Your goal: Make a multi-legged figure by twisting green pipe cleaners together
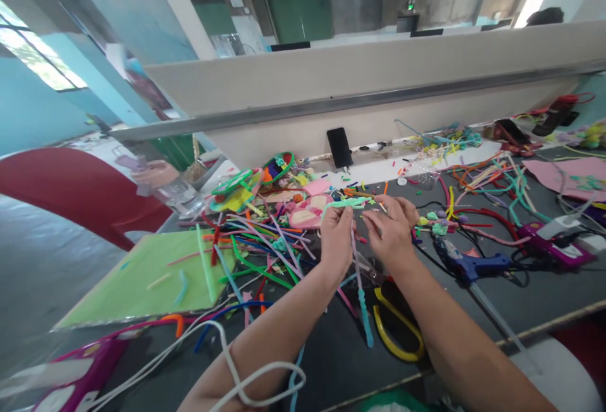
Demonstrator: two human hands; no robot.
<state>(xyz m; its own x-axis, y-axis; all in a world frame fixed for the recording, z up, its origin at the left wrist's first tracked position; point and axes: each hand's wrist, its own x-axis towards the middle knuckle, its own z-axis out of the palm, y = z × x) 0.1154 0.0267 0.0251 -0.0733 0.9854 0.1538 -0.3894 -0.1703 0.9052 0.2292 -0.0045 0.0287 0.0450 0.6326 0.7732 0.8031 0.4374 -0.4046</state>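
My left hand [337, 235] pinches a thin pipe cleaner stem [360, 286] whose lower end hangs down in pink and teal; a mint-green fuzzy piece [348, 204] runs sideways from its top. My right hand [391, 226] is just to the right, fingertips touching the same stem and the green piece. Both hands hover above a dark tabletop [544, 301], close to a pile of coloured pipe cleaners [265, 235] and a pink heart-shaped craft piece [310, 211].
A blue glue gun [468, 265] lies right of my right hand, yellow-handled scissors [398, 336] below my wrists. A green sheet [151, 276] lies left, a black phone [339, 147] leans on the partition, a purple glue gun [552, 241] far right, white cord [246, 380] over my left forearm.
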